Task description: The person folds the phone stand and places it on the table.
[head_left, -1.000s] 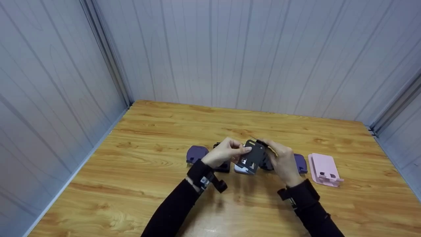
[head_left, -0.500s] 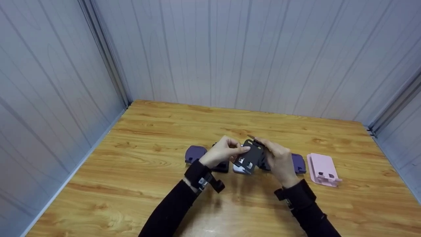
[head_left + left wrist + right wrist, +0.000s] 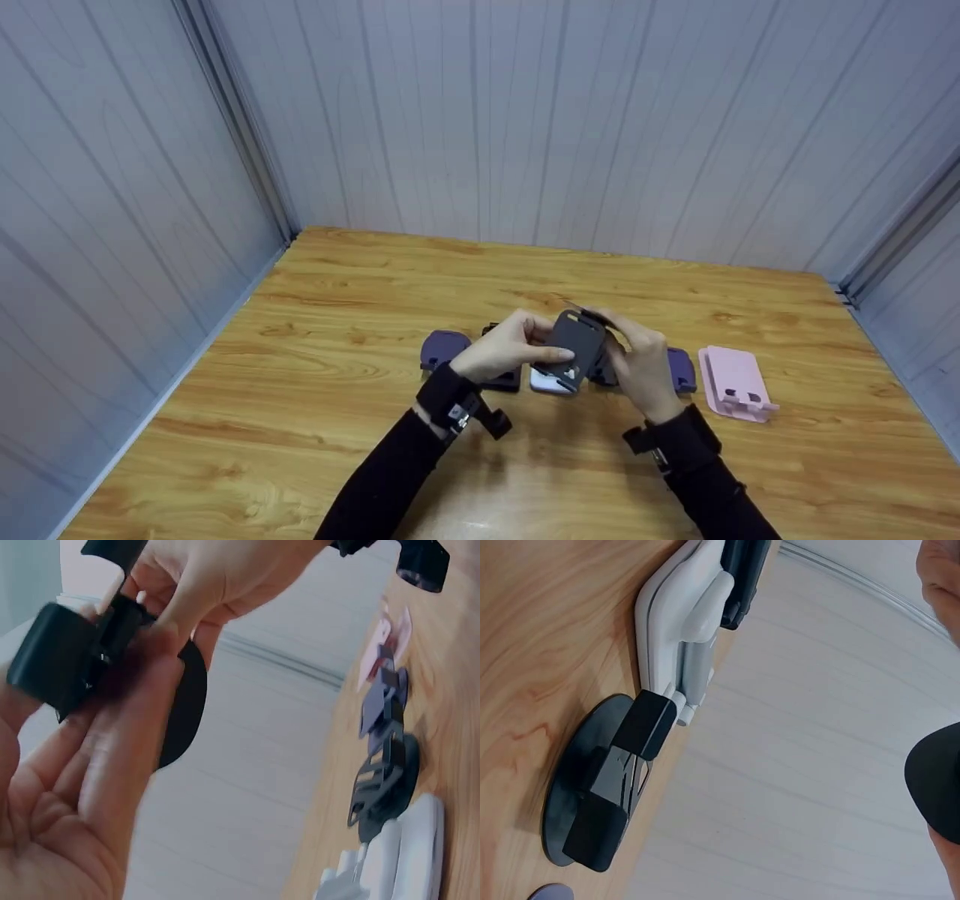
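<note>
A dark grey folding phone stand (image 3: 579,336) is held up over the row of stands, between both hands. My left hand (image 3: 501,351) pinches its slotted plate, thumb across the front near the cut-outs. On the far side, my right hand (image 3: 643,367) grips the stand near its top hinge. In the left wrist view, the stand's black rounded base (image 3: 187,712) shows behind the left thumb. That same base (image 3: 936,780) appears at the right edge of the right wrist view, where most of the right hand is out of frame.
Folded stands lie in a row on the wooden table (image 3: 300,420): purple (image 3: 445,346), black (image 3: 504,381), white (image 3: 551,382), dark (image 3: 602,372), another purple (image 3: 681,369) and pink (image 3: 737,377). A panelled wall (image 3: 510,135) rises behind the table.
The stand's plate has tilted and turned slightly in the hands. The left thumb has slid lower on it and now covers part of the cut-outs. The stands on the table stay put.
</note>
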Tool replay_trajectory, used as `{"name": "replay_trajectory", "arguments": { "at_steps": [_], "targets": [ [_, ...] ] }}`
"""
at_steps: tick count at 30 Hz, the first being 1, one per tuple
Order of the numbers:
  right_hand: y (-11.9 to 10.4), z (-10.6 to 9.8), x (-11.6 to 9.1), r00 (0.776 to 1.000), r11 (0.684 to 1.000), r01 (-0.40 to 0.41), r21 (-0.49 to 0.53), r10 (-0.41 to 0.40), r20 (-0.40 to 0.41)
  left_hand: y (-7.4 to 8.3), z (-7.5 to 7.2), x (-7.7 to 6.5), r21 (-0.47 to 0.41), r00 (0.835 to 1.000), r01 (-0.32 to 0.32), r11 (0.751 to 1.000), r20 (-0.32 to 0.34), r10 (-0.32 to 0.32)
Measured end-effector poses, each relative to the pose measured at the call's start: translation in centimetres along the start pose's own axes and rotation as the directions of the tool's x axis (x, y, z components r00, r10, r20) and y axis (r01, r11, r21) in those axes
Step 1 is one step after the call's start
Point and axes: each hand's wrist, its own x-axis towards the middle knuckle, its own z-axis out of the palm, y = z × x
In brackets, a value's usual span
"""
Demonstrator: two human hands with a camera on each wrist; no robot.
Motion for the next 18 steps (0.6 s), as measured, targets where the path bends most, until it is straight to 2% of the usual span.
{"name": "replay_trajectory", "arguments": {
  "at_steps": [6,10,13,15,18],
  "targets": [
    [0.1,-0.1,0.0,0.992,0.990,-0.121,0.075,0.118,0.038,0.3,0.5,-0.1,0.014,1.000,0.008,1.000,-0.027,-0.008],
    [0.0,-0.5,0.1,0.967,0.954,-0.251,0.163,0.239,0.091,0.3,1.0,0.1,0.028,0.998,-0.012,1.000,-0.056,0.013],
    [-0.2,-0.8,0.3,0.925,0.886,-0.377,0.270,0.346,0.156,0.1,1.5,0.5,0.058,0.996,-0.033,0.998,-0.085,0.037],
    [-0.2,-0.9,0.4,0.881,0.815,-0.472,0.335,0.422,0.212,-0.1,1.7,0.7,0.091,0.993,-0.044,0.995,-0.105,0.054],
    [-0.1,-0.9,0.5,0.809,0.693,-0.588,0.417,0.515,0.284,-0.3,1.8,1.1,0.128,0.990,-0.048,0.991,-0.125,0.064]
  ]
}}
